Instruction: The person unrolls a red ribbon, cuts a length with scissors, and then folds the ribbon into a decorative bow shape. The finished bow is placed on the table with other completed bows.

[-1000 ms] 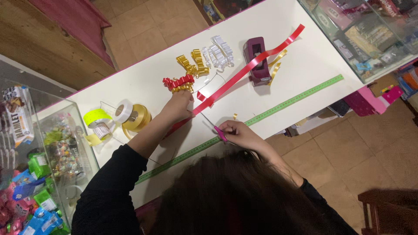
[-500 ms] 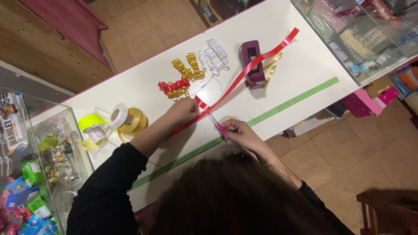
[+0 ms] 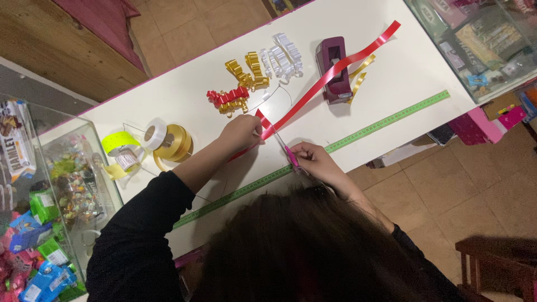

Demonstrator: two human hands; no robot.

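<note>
My left hand [image 3: 239, 133] pinches a long red ribbon [image 3: 330, 72] against the white table [image 3: 391, 72]. The ribbon runs diagonally up and right, over a dark maroon tape dispenser [image 3: 331, 68]. My right hand [image 3: 318, 162] grips pink-handled scissors [image 3: 288, 152], whose blades reach up to the ribbon just right of my left fingers. A green measuring tape [image 3: 386, 120] lies flat along the table under my right hand. My dark hair hides the near table edge.
Curled ribbon bows in red [image 3: 226, 99], gold [image 3: 246, 70] and white [image 3: 282, 56] lie at the back. Yellow and gold ribbon rolls [image 3: 168, 141] sit left. Glass display cases with packaged goods stand at left [image 3: 50, 190] and top right [image 3: 481, 39]. Tiled floor lies right.
The view has shifted slightly. Both hands stay on the ribbon and scissors, with the blades now closer against the ribbon by my left fingers.
</note>
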